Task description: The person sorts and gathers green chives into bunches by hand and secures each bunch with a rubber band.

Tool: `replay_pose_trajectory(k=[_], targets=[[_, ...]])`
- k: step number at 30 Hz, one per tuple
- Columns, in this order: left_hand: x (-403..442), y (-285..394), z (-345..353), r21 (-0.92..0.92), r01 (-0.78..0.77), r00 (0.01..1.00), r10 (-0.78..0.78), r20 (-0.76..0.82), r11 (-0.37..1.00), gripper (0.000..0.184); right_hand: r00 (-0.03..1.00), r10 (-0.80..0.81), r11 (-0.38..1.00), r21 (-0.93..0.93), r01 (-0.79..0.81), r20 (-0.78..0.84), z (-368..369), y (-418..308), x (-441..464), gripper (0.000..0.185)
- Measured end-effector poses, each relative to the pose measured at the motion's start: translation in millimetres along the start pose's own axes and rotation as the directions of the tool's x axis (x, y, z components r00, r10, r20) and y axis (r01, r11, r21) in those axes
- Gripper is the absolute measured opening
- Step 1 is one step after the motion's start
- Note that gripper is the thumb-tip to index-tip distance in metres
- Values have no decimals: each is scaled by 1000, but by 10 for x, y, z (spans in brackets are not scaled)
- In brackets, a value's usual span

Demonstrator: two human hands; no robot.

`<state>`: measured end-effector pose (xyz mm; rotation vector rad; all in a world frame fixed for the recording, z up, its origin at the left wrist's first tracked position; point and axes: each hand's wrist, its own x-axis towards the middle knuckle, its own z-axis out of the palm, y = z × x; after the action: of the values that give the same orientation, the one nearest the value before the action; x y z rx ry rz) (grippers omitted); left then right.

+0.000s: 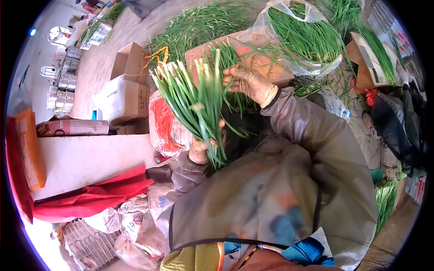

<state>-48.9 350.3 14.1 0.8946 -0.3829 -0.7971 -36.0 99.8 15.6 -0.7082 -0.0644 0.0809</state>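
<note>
A bunch of green chives [194,104] with pale cut ends is held up in front of me, ends pointing away. My left hand [200,150], in a thin glove, wraps round its lower, leafy part close to my body. To the right of the bunch is my right hand [251,85], also gloved, its fingers apart and partly bent beside the leaves. More loose chives [226,56] lie on a brown board [266,65] just behind that hand. Whether its fingertips touch any leaves I cannot tell.
A large chive heap [205,27] lies on the floor ahead, beside a clear plastic bag [312,67] stuffed with chives. Red ties [163,124] hang on a white sack left of my hands. Cardboard boxes [129,97] stand farther left. Another person's dark clothing [395,119] shows at right.
</note>
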Motion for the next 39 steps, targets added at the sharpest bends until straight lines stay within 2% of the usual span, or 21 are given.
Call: replay_pose_trajectory(k=[4, 6, 7, 8, 9, 10, 12, 13, 14, 15, 17, 19, 21, 23, 25, 27, 29, 31, 33, 34, 39], targets=[[86, -19, 139, -234, 68, 998, -65, 18, 970, 68, 986, 104, 992, -57, -113, -132, -121, -66, -120, 36], [68, 44, 192, -299, 75, 997, -69, 30, 951, 69, 917, 290, 912, -213, -351, -273, -251, -170, -358, 43], [28, 31, 109, -297, 72, 997, -69, 22, 952, 69, 857, 454, 722, -463, -514, -244, -551, -212, -409, 43], [-21, -7, -35, -326, 29, 1000, -28, 7, 945, 73, 960, 189, 290, -922, -255, -206, -961, -75, -472, 42], [-52, -21, -109, -325, -16, 1000, 20, 11, 945, 75, 802, 269, -112, -844, -524, -534, -720, -342, -639, 44], [-80, -35, -182, -326, -61, 998, 69, 14, 944, 78, 780, 156, -295, -782, -550, -607, -856, -422, -771, 45], [-100, 27, -160, -352, -30, 995, 60, 74, 936, 78, 695, -47, 236, -684, -691, -718, -698, -769, -969, 43], [-110, 37, -144, -382, 0, 989, 56, 137, 924, 78, 784, -113, 490, -720, -491, -611, -761, -924, -1079, 40], [-119, -25, -256, -411, 20, 966, 89, 243, 912, 78, 833, -311, 575, -789, -217, -457, -577, -1054, -1109, 36], [-79, -15, -248, -407, 34, 966, 75, 249, 913, 78, 744, -476, 648, -759, -64, -469, -311, -1102, -1043, 39], [-12, 19, -139, -337, 36, 949, 73, 306, 941, 74, 897, -364, 513, -858, -30, -249, -237, -918, -838, 44], [39, 9, -30, -327, 67, 956, 34, 292, 943, 73, 996, 94, 414, -909, -44, -5, -331, -505, -577, 56], [109, -59, 31, -345, 102, 961, -2, 278, 933, 75, 925, 346, 788, -584, -194, 160, -409, 12, -410, 72], [142, -21, 107, -201, 108, 982, -73, 174, 974, 71, 904, 26, 995, -96, 16, 426, -30, 111, -261, 76], [188, 47, 258, -89, 114, 989, -104, 108, 990, 66, 959, -199, 978, -25, 208, 204, 375, -62, -251, 91], [171, 14, 307, -88, 188, 982, -188, 14, 978, 58, 954, -250, 968, 7, 252, 167, 390, -141, -123, 75], [223, -106, 333, 176, 146, 984, -125, -127, 974, 48, 965, -250, 966, -43, 254, 81, 317, -183, -79, 71], [263, -305, 344, 295, 179, 969, -116, -219, 939, 60, 979, -200, 978, 43, 202, -37, 148, -156, 38, 60], [260, -486, 322, 494, 159, 977, -64, -203, 855, 68, 945, -293, 951, -148, 272, -147, 168, -202, -101, 56], [259, -508, 324, 703, 198, 977, -82, -195, 683, 73, 957, -263, 959, -144, 246, -119, 189, -264, -128, 53], [190, -689, 353, 532, 148, 989, -136, -62, 833, 72, 991, -80, 990, -121, 67, -107, 87, -399, -354, 54]])
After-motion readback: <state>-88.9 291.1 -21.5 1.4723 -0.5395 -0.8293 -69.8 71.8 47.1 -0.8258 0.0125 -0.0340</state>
